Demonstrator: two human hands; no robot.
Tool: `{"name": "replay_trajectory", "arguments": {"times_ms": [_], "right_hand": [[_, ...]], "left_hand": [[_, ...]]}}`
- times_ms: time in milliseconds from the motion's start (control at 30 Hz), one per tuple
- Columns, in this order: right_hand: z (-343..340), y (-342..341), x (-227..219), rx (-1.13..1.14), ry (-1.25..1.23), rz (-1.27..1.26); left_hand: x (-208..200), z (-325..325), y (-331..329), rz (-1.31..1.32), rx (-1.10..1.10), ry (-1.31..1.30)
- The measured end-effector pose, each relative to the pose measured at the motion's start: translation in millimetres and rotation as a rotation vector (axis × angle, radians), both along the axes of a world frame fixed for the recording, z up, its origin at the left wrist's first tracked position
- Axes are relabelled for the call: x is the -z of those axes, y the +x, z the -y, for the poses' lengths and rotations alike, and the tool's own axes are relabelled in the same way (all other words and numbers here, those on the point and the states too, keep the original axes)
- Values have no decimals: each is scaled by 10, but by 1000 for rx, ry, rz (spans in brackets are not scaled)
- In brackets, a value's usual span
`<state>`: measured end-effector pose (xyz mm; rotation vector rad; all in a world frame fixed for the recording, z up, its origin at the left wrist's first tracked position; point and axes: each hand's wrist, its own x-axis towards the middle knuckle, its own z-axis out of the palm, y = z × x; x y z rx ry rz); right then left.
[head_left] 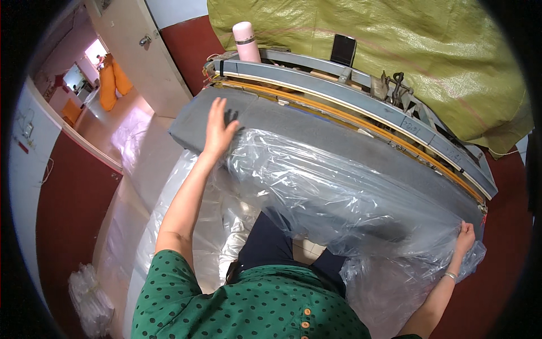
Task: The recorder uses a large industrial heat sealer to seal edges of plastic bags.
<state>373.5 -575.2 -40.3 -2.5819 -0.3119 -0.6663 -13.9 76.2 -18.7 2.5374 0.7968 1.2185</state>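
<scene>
A large sheet of clear plastic film [316, 175] lies over the front of a grey padded work surface [333, 141] and hangs down over my lap. My left hand [219, 129] is held over the surface near its left end, fingers stretched out and holding nothing. At the right end, my right hand [465, 237] pinches the edge of the plastic film between thumb and fingers. More folds of the film hang below that hand and beside my legs.
Behind the surface runs a long grey metal frame [316, 79] with an orange strip [339, 107]. On it stand a pink bottle [246, 42], a dark phone [343, 51] and metal clamps [395, 87]. Bundled plastic [90, 299] lies at left, near an open door [132, 45].
</scene>
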Motion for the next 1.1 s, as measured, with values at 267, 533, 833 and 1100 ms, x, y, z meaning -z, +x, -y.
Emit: {"name": "replay_trajectory", "arguments": {"times_ms": [267, 533, 833, 1100], "right_hand": [[55, 55, 38, 8, -7, -22], [92, 63, 61, -18, 49, -5], [228, 63, 52, 34, -1, -9], [328, 114, 112, 30, 4, 11]], "left_hand": [[31, 129, -46, -375, 218, -70], [-375, -362, -322, 178, 302, -759], [184, 121, -857, -441, 302, -89], [-839, 404, -301, 685, 504, -1206]]}}
